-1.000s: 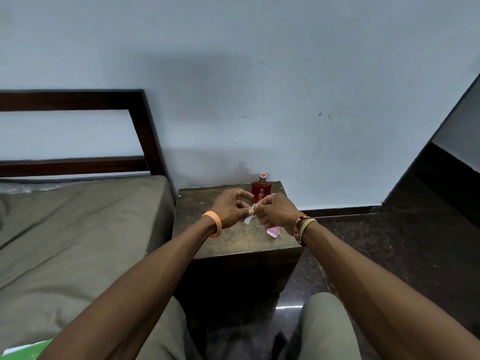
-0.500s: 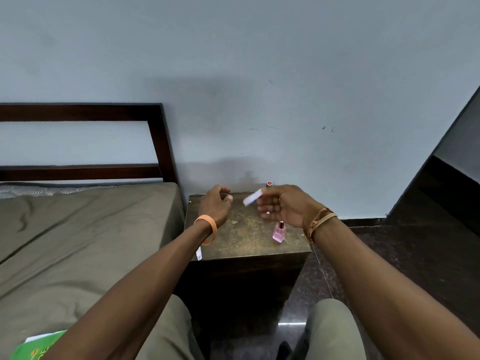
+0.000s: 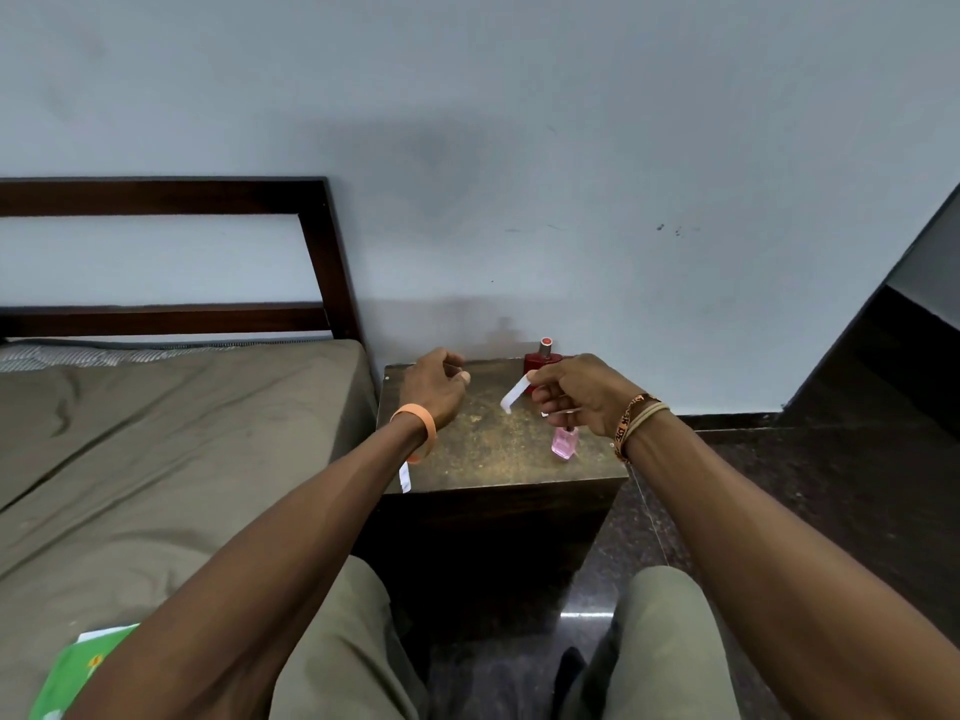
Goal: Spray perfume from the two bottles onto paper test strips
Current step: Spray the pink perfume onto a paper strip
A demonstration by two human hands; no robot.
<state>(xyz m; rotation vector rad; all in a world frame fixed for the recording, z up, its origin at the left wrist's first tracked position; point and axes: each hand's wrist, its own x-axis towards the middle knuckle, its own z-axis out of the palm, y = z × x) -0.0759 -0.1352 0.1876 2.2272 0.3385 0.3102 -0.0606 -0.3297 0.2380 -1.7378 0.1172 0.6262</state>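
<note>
On the dark bedside table [image 3: 488, 454] a red perfume bottle [image 3: 540, 362] stands at the back against the wall. A small pink perfume bottle [image 3: 564, 443] stands nearer the front right, just under my right hand [image 3: 582, 394]. That hand pinches a white paper test strip [image 3: 514, 396] between thumb and forefinger, the strip hanging down to the left. My left hand [image 3: 434, 389] hovers over the table's back left with fingers loosely curled and nothing in it. A second white strip [image 3: 404, 478] lies at the table's front left edge, beside my left forearm.
A bed with an olive sheet [image 3: 156, 459] and dark wooden headboard [image 3: 322, 252] sits to the left of the table. A green booklet [image 3: 78, 672] lies on the bed near my left leg. Dark glossy floor [image 3: 779, 511] spreads to the right.
One second ago both hands held the strip together in front of the red bottle. They have parted: the right keeps the strip, the left has drawn away to the left, holding nothing.
</note>
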